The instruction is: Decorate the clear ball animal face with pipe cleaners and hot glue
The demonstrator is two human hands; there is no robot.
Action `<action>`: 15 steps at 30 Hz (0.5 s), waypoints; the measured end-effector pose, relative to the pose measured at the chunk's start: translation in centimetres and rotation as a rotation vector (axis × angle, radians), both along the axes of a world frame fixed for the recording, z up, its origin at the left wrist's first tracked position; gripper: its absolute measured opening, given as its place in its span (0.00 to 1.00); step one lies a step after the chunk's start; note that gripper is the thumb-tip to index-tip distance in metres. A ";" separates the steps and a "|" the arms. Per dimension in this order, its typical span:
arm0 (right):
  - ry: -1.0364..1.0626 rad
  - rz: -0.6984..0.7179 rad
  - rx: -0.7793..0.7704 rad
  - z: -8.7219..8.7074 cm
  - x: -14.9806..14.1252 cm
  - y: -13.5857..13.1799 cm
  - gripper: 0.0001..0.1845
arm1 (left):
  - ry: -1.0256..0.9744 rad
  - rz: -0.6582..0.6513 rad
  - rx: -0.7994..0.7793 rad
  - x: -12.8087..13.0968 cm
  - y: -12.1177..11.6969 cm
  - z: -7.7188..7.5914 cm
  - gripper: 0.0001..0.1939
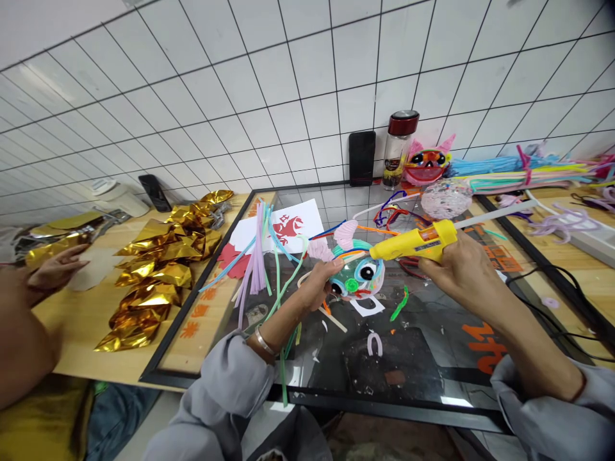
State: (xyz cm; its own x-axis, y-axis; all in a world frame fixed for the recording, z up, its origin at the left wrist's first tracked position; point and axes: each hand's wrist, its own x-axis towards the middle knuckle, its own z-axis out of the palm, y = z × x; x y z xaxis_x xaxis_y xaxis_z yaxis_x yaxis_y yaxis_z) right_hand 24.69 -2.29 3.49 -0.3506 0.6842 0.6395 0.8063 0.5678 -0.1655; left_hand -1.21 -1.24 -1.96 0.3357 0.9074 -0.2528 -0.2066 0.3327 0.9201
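Observation:
My left hand (321,282) is closed on the left side of a round craft animal head (356,282), which has big eyes, a green nose, pink ears and pipe-cleaner trim. The fingers behind the head are partly hidden. Wrapped around the handle of a yellow hot glue gun (416,242), my right hand (451,262) holds it level, its nozzle at the top of the head, above one eye. A white glue stick (494,214) juts from the gun's back. Below lie a green pipe-cleaner piece (400,303) and a pale U-shaped piece (375,344).
Loose pipe cleaners (259,256) and a white sheet with a red cutout (298,227) lie to the left. Along the wall stand a phone (362,158), a glass bottle (398,150) and a finished pink head (426,165). Far left, another person's hand (60,266) is near gold foil (158,275).

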 end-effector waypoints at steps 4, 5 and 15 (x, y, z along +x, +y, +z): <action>0.011 -0.011 0.001 -0.2 0.1 0.1 0.18 | 0.004 -0.007 0.010 0.0 -0.1 0.1 0.31; 0.016 -0.012 0.001 -0.2 0.1 0.1 0.18 | 0.003 -0.006 0.009 0.0 -0.1 0.1 0.31; 0.178 -0.161 -0.309 0.4 -0.3 0.6 0.16 | -0.001 0.012 -0.002 0.1 0.0 -0.1 0.33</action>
State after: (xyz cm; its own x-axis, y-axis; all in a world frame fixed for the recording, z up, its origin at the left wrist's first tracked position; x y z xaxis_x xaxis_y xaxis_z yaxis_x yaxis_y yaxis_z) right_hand 24.43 -1.66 3.85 -0.1248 0.8914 0.4357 0.8243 0.3375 -0.4545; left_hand -1.13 -1.25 -2.06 0.3250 0.9109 -0.2542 -0.2114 0.3320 0.9193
